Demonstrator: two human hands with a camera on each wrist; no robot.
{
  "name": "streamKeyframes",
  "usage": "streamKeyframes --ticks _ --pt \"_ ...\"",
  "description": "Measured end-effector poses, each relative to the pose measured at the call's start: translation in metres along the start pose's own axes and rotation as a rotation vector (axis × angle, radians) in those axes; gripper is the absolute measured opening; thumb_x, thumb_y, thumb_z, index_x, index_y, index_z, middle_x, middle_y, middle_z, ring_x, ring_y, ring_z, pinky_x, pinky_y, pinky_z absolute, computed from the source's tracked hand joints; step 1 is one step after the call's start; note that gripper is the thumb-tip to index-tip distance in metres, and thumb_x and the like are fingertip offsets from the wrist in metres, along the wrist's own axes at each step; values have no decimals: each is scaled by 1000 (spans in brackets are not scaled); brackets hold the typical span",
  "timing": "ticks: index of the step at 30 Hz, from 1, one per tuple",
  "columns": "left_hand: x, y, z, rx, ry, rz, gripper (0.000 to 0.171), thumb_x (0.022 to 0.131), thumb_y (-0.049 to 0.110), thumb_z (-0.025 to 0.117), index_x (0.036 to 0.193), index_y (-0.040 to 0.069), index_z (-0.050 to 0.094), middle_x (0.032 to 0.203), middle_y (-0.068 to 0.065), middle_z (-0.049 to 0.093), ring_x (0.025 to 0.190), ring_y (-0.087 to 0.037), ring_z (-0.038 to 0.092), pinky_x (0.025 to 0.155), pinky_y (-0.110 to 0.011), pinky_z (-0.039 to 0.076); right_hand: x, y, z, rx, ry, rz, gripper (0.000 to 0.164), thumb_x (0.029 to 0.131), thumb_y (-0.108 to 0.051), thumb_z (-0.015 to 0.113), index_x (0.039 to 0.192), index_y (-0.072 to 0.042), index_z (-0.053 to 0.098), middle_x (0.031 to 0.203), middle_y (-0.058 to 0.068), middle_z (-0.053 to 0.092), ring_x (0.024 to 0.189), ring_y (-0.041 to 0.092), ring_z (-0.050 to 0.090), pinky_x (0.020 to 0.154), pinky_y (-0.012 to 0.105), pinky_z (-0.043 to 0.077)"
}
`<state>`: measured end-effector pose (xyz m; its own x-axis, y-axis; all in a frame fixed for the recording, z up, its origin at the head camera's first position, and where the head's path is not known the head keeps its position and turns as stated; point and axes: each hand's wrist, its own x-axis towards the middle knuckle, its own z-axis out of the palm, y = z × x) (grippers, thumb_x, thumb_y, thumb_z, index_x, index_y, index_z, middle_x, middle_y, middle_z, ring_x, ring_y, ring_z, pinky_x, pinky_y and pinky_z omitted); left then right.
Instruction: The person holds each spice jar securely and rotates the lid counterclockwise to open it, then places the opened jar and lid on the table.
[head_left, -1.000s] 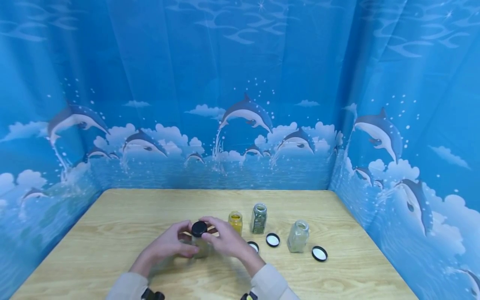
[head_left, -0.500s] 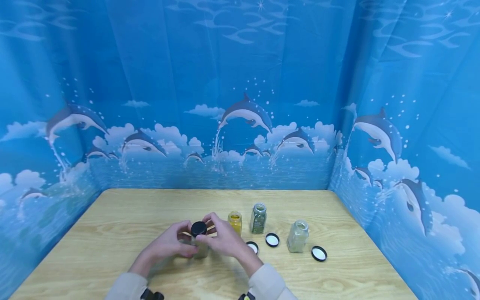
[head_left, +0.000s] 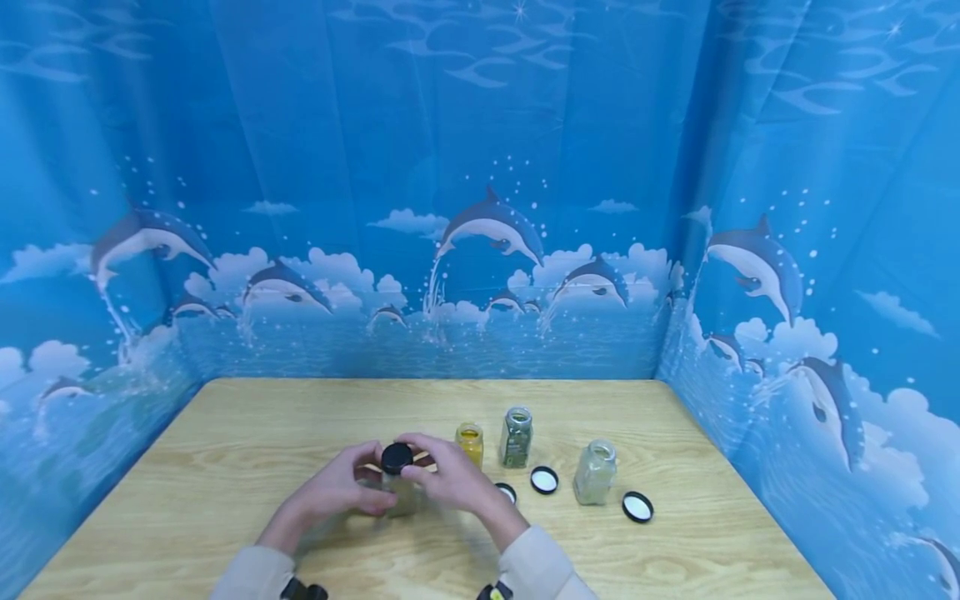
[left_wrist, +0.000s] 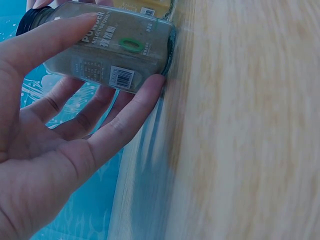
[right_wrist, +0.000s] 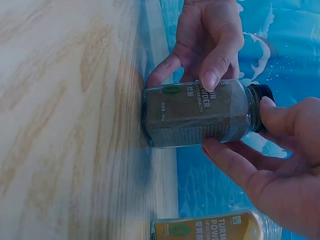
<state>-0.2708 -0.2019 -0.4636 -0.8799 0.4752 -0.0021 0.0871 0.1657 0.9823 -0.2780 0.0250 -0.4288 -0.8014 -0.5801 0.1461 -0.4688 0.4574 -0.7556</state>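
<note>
A square glass spice jar [head_left: 401,500] of grey-brown powder stands upright on the table, its black screw lid [head_left: 397,458] in place. Part of its label [right_wrist: 204,100] reads "POWDER" in the right wrist view. My left hand [head_left: 341,482] holds the jar's body from the left, thumb on the near side and fingers on the far side. From the right, my right hand [head_left: 454,475] pinches the lid between thumb and fingers. In the right wrist view one lower right-hand finger [right_wrist: 222,152] lies along the jar's side.
To the right stand lidless jars: one of yellow turmeric powder [head_left: 470,446], one of green herbs [head_left: 517,439] and one pale jar [head_left: 596,475]. Three black lids lie white side up near them: one lid [head_left: 506,493] partly behind my right hand, another lid [head_left: 544,480], a third lid [head_left: 637,507].
Half a second ago my right hand's fingers were spread further off the lid and its thumb lay nearer; now they are back round it. The left hand and the jar have stayed in place.
</note>
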Motion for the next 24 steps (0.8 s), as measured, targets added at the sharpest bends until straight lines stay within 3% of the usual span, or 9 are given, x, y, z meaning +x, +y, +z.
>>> streamKeyframes --ticks 5,10,17,24 --pt "0 1 0 14 5 3 41 82 3 81 110 -5 53 116 -14 63 101 -26 68 79 -46 67 -1 0 0 31 -4 28 53 99 -24 67 149 -15 50 130 13 70 117 27 70 99 31 60" --pt "0 1 1 17 7 1 40 82 4 80 112 -5 54 115 -13 63 102 -26 68 79 -46 67 -1 -1 3 124 20 69 57 95 -30 74 144 -11 49 126 13 70 115 27 70 93 24 61" --pt "0 1 1 5 9 -6 40 83 5 81 112 -5 55 117 -16 62 102 -25 68 80 -45 67 0 -1 8 154 72 76 48 91 -31 78 127 -10 53 122 14 70 110 27 71 88 23 61" --pt "0 0 0 8 8 -3 40 82 5 81 111 -5 55 115 -13 63 101 -25 69 79 -45 67 0 -1 7 120 68 66 37 93 -26 76 123 -14 57 122 13 71 110 27 71 90 25 61"
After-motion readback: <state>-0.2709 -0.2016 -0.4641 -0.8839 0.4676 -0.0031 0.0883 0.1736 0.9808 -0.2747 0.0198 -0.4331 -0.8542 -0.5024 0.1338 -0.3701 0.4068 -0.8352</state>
